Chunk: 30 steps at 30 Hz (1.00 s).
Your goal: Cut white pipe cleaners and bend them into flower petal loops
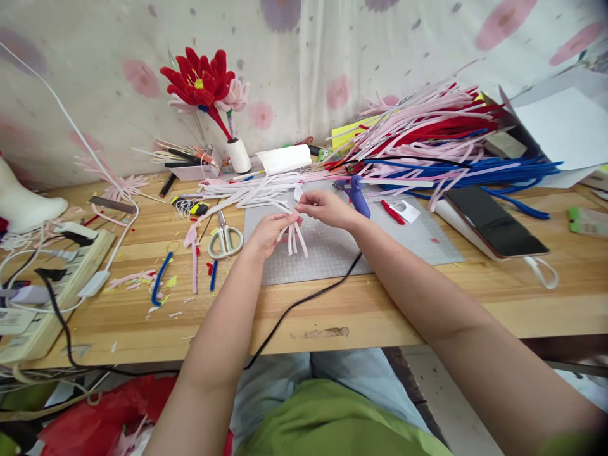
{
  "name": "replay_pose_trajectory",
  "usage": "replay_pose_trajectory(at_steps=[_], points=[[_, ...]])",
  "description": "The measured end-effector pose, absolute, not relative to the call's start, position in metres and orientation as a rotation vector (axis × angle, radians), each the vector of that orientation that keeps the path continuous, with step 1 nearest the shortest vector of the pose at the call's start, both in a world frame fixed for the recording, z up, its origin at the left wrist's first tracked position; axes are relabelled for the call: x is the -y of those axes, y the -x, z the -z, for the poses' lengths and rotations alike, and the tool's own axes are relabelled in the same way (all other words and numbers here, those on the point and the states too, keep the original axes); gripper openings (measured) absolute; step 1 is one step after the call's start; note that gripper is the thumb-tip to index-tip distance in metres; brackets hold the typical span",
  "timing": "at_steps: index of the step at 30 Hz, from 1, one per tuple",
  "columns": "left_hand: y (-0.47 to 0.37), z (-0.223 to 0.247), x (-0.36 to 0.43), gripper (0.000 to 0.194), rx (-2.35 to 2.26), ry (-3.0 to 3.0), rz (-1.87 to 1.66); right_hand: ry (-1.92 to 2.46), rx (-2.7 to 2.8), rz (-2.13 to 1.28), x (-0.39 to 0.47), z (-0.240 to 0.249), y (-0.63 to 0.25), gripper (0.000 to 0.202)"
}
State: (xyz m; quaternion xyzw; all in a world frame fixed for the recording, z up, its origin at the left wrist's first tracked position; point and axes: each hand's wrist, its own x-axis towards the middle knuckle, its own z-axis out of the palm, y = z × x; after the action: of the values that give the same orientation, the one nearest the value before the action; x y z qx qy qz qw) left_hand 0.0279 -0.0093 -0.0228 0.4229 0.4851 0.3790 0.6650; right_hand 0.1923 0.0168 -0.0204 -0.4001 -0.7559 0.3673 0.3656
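My left hand (274,234) is closed around a small bunch of white pipe cleaners (297,242), whose loose ends hang down below the fingers. Close beside it, my right hand (323,208) pinches at the top of the same bunch, thumb and fingertips together. A small white rounded piece (297,194) shows just above the fingertips. Both hands are over a grey cutting mat (327,253). Behind them lies a pile of white and pale pink pipe cleaners (256,190). A purple glue gun (357,195) rests to the right of my right hand.
Scissors (225,240) lie left of the mat, near blue pipe cleaner scraps (162,278). A red flower (199,79) stands in a white holder (239,156). At right are a phone (496,221) and heaped pipe cleaners (427,136). A black cord (304,304) crosses the table's front; a power strip (71,285) sits left.
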Motion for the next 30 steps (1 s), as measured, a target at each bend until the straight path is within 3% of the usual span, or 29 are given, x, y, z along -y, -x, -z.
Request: replay_pose_trajectory(at_steps=[6,10,15,25,30], points=[[-0.038,0.024,0.009,0.019,-1.246,-0.850,-1.203,1.076,1.840,-1.181,-0.010,0.022,-0.182,0.008],[-0.044,0.033,0.007,0.023,-1.286,-0.799,-1.365,1.078,1.658,-1.392,-0.004,0.024,-0.170,0.018],[-0.048,0.040,0.007,0.025,-1.318,-0.782,-1.448,1.073,1.586,-1.545,-0.001,0.027,-0.162,0.011],[-0.043,0.040,0.006,0.023,-1.190,-0.819,-1.235,1.274,1.761,-1.049,-0.009,0.043,-0.167,0.014],[-0.034,0.041,0.002,0.022,-1.207,-0.903,-1.145,1.283,1.738,-1.142,-0.006,0.038,-0.169,0.011]])
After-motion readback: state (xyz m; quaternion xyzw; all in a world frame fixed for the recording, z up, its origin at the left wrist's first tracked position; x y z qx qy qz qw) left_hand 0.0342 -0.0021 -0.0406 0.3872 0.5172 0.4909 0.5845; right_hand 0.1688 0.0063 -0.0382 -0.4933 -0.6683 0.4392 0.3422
